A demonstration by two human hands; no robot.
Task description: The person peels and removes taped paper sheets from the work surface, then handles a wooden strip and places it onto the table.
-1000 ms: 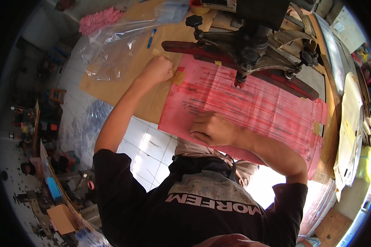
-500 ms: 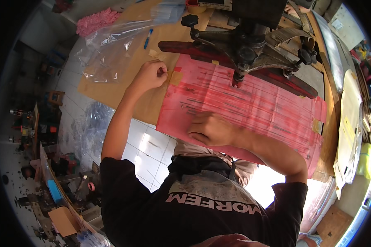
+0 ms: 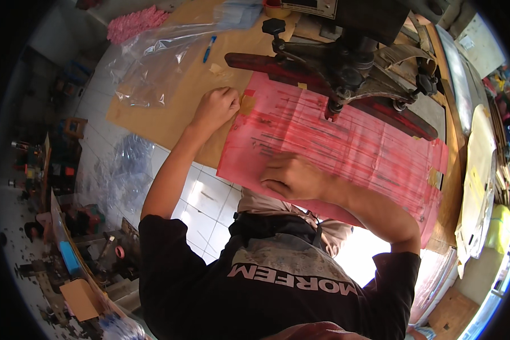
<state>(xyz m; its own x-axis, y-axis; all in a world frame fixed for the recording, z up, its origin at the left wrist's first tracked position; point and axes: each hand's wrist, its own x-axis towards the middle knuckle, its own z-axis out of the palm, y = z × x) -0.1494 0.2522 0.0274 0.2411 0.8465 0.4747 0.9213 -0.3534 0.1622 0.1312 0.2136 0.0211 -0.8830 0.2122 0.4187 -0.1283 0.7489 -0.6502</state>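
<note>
A pink sheet (image 3: 357,144), streaked with dark and red marks and taped at its edges, covers the work surface in front of me. My left hand (image 3: 218,106) is closed beside its left edge, near a brown tape patch (image 3: 247,105). Whatever its fingers may hold is hidden. Closed too, my right hand (image 3: 294,177) rests on the near left part of the sheet, knuckles up; its fingertips are covered. Beyond the sheet hangs a dark metal press head (image 3: 348,79) with black knobs. A long dark red bar (image 3: 399,116) sits beneath it.
Clear plastic film (image 3: 153,73) and a blue pen (image 3: 209,50) lie on the brown board (image 3: 181,127) at the left. Behind them are a pink bundle (image 3: 136,25) and a stack of bluish sheets (image 3: 238,14). Pale sheets (image 3: 473,181) stand along the right side.
My left hand has rolled over and its fingers look more tightly closed, still by the sheet's left edge. My right hand stays in place. The view has shifted slightly.
</note>
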